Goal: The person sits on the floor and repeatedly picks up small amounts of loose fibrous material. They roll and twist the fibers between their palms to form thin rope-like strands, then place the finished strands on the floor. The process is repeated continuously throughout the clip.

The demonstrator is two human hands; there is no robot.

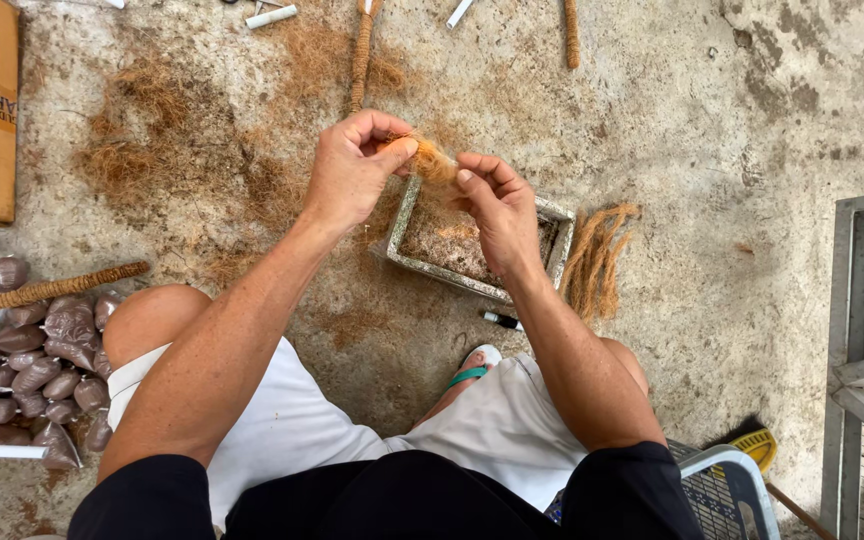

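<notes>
Both hands, left hand point(352, 170) & right hand point(497, 205), pinch coir tuft point(434, 160) btwn fingertips, upper-centre frame, above grey tray point(407, 215) on floor. Step looks like teasing fibre apart; next move likely needs steady opposing pull.

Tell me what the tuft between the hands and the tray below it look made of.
Tuft: loose, dry tan-orange plant fibre, probably coir, pinched by the left hand and right hand. Tray: seemingly rough, matte grey wood or cement; its dusty surface leaves that open.
</notes>
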